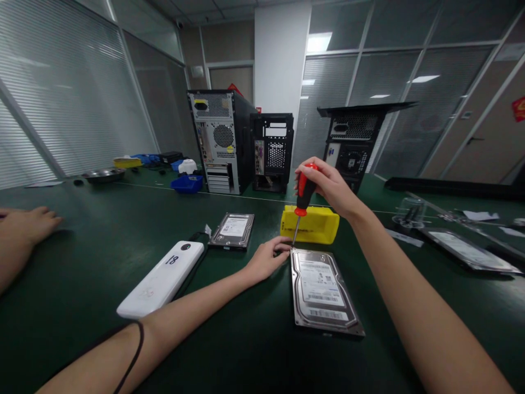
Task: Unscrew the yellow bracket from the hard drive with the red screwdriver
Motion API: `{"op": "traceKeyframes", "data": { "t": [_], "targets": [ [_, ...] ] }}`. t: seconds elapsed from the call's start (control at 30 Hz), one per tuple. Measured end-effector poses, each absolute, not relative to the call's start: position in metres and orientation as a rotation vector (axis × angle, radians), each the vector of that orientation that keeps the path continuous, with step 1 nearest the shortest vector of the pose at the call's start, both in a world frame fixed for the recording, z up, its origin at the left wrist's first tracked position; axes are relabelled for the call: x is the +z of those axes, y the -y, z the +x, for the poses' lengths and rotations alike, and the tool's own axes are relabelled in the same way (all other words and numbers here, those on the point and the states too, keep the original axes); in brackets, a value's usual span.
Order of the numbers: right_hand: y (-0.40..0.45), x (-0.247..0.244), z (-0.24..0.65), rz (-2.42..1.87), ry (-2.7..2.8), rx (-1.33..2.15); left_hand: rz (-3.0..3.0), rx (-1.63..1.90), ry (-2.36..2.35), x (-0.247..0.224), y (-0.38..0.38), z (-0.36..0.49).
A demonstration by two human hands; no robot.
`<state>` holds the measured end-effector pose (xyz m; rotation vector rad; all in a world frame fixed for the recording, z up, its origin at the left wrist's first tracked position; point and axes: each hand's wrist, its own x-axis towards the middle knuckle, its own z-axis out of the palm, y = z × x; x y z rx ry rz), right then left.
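Observation:
A silver hard drive [320, 284] lies label side up on the green table in front of me. My right hand [322, 180] is wrapped round the handle of a red and black screwdriver [306, 191], held tilted with its tip at the drive's far left corner. Beside that same corner is my left hand [268, 259], its fingers curled and closed close to the tip; whatever they may hold is hidden. Just behind the drive stands a yellow plastic bin [315, 225].
A smaller hard drive [233, 230] and a white power bank [162, 282] with a cable lie left. Computer cases [221, 142] stand behind, with a blue bin [187, 184] nearby. Another drive [467, 250] lies right. Another person's hand [30, 227] rests at far left.

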<state>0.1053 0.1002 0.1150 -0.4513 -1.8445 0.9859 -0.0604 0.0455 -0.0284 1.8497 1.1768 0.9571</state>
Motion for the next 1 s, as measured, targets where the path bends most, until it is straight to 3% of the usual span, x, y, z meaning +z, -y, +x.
{"op": "traceKeyframes", "data": {
  "t": [0.4, 1.0],
  "targets": [
    [-0.105, 0.111, 0.104, -0.366, 1.827, 1.159, 1.873, 0.949, -1.163, -0.032, -0.048, -0.06],
    [-0.096, 0.114, 0.101, -0.398, 1.918, 0.891, 1.729, 0.998, -1.158, -0.028, -0.047, -0.058]
  ]
}}
